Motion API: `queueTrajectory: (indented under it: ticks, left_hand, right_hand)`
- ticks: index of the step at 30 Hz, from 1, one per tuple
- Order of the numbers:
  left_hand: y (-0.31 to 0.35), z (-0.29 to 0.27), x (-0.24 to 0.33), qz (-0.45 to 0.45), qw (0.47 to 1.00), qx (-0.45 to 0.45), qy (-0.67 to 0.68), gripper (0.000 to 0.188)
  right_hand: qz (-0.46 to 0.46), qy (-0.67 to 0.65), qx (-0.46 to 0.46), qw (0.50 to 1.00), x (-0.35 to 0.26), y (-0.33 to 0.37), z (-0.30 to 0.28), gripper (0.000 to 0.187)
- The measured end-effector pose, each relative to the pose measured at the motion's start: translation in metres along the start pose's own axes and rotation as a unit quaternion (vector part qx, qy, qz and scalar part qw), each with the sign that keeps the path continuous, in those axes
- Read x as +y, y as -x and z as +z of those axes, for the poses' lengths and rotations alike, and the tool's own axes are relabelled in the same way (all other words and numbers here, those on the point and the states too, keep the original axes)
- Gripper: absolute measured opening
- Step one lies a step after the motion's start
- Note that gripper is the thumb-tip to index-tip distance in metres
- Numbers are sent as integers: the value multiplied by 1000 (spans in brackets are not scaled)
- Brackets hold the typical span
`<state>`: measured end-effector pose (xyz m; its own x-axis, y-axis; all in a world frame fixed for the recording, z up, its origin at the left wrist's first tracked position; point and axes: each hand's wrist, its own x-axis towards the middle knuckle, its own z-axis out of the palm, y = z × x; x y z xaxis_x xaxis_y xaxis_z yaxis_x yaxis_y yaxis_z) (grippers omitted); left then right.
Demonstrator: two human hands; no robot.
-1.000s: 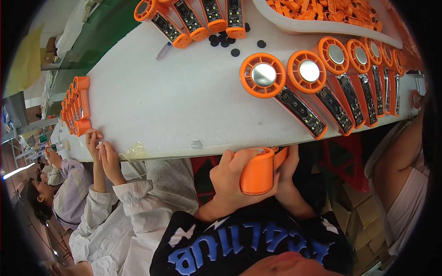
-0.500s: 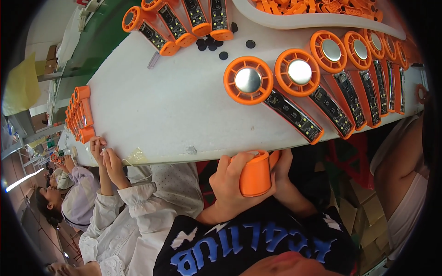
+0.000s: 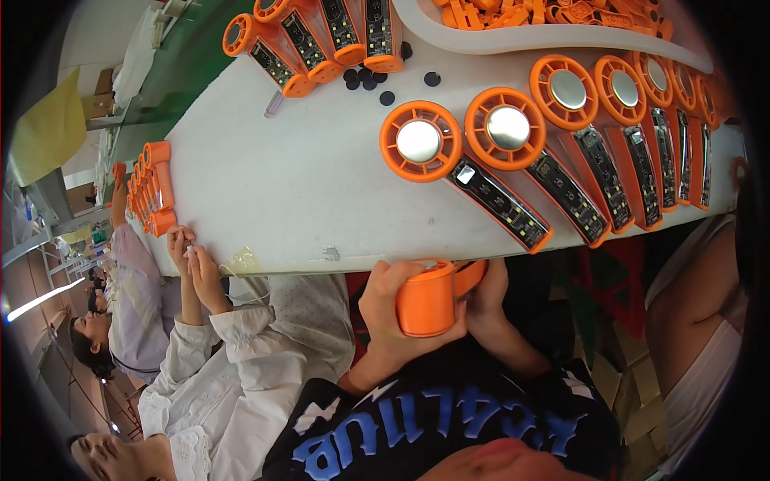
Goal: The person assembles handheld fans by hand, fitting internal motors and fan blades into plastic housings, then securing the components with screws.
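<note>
Fingers of my left hand [image 3: 381, 305], in the head view, wrap round an orange plastic device with a cylindrical head [image 3: 425, 303], just beside the table edge; my right hand [image 3: 488, 298] is at its handle, how tightly closed I cannot tell. Its board is hidden, so I cannot judge its stage. On the white table [image 3: 305, 176], a row of orange wheel-headed devices [image 3: 592, 164] has silver discs and black circuit boards in place, seemingly part-assembled. Loose orange pieces [image 3: 553, 12] remain unfitted. Blue lettering [image 3: 437, 421] crosses my shirt; the boards' markings are too small to read.
</note>
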<state>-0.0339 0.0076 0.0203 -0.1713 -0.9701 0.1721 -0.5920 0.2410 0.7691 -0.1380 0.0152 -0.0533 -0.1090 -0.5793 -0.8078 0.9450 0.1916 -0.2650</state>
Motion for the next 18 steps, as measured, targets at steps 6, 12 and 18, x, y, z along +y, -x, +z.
queueTrajectory:
  ticks: [6,12,18]
  left_hand:
    - [5,-6,10,19,1000,14,-3,81]
    - [12,4,6,38,999,28,27,84]
    - [4,1,0,84,995,47,18,86]
  right_hand:
    - [-48,24,-62,997,-2,4,-5,37]
    - [-63,28,-101,992,-7,8,2,37]
    - [-72,22,-102,992,-4,4,0,36]
